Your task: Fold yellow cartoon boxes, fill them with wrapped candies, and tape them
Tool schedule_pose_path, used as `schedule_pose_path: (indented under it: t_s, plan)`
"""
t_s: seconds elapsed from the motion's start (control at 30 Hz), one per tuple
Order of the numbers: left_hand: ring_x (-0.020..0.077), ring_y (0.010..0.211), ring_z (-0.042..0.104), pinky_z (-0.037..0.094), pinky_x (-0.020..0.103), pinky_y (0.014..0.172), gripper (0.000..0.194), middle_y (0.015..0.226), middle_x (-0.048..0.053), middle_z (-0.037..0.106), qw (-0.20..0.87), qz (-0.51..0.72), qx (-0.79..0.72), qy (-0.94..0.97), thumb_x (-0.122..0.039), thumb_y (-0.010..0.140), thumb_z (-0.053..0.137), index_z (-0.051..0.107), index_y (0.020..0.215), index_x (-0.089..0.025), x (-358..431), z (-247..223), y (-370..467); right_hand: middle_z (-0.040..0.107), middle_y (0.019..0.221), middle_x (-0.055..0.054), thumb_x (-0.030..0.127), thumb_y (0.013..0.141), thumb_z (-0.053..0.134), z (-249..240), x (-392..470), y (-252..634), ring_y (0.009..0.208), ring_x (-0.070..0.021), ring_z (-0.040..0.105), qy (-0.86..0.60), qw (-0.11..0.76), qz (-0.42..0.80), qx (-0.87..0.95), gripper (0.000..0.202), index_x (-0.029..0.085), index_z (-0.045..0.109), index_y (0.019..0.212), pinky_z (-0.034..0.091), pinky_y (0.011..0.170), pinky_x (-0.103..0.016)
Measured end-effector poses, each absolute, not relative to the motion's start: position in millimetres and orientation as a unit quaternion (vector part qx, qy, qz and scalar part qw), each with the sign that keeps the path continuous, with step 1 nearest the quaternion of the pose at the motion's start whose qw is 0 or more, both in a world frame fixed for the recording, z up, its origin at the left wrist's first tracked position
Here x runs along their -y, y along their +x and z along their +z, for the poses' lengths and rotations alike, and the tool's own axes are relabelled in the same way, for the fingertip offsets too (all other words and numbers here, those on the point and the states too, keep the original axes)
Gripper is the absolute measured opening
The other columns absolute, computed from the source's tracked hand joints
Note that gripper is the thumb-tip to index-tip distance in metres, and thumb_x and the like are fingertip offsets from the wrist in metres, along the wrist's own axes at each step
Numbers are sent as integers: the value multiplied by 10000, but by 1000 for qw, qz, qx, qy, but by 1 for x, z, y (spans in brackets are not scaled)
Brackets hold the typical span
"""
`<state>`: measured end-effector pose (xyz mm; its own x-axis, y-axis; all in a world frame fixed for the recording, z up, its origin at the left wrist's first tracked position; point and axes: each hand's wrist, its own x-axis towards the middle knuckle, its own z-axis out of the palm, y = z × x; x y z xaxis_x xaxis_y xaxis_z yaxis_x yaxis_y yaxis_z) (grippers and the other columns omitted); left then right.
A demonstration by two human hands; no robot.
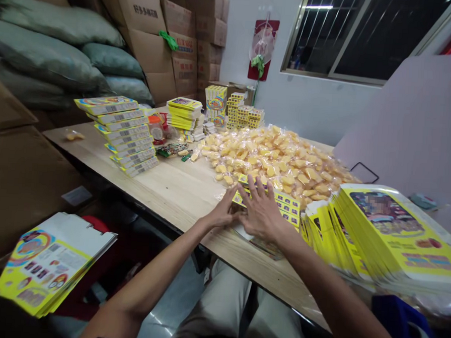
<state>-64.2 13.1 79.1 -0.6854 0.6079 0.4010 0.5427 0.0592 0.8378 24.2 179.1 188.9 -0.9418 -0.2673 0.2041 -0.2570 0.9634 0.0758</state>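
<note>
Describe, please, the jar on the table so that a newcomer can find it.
On the wooden table, left of the big pile of wrapped yellow pieces, find the leftmost stack of boxes. Just right of it is the jar; its orange lid stands out from the yellow packaging nearby.

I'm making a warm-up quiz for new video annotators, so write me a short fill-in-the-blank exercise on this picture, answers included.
1. Of the left hand and the right hand, the one nearer the fanned stack of flat cartons is the ____ one.
2. The printed boxes beside the wrapped pieces are mainly ____ in colour.
3. On the wall, the dark red panel hangs to the ____ of the window.

Missing words: right; yellow; left.
</note>
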Motion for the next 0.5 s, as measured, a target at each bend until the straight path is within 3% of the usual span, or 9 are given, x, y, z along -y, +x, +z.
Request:
schedule_pose_path:
  t_s: [0.17,0.27,0.37,0.43,0.5]
  plan:
    - [375,1480,290,210,549,1228,939,1574,175,365,78,535,-729,421,-343,749,751,305,1561,-192,-9,81,-74,266,1641,-220,386,845,555,183,-205,-17,1482,-399,301,117,7,-13,993,879,82,216,1597,309,1161,-543]
    - [371,1422,390,282,558,1197,810,1503,158,475,82,535,-734,411,-252,764,664,388,1525,-216,-13,77,-60,297,1633,-199,350,846,507,186,-211,-21,1482,-367,329,122,-12,-5,992,835,74,246,1590,331,1159,-526]
    - [381,1362,471,375,539,1144,882,1460,145,529,69,534,-745,393,-269,706,716,395,1528,-277,-17,63,-23,345,1609,-199,411,834,497,166,-213,-9,1460,-404,367,71,-3,-11,997,804,99,353,1561,356,1131,-591]
    - [408,1378,453,399,554,1118,1026,1518,162,455,86,521,-766,366,-313,646,767,316,1567,-306,-19,45,-9,389,1586,-186,528,807,503,131,-225,-5,1464,-436,346,28,29,-7,999,813,165,438,1532,343,1119,-665]
    - [422,1258,558,485,578,989,1023,1416,185,526,139,481,-792,350,-373,625,780,351,1552,-301,-12,33,-19,422,1571,-149,607,789,478,88,-246,-14,1465,-425,339,58,92,20,994,834,270,417,1549,328,1125,-687]
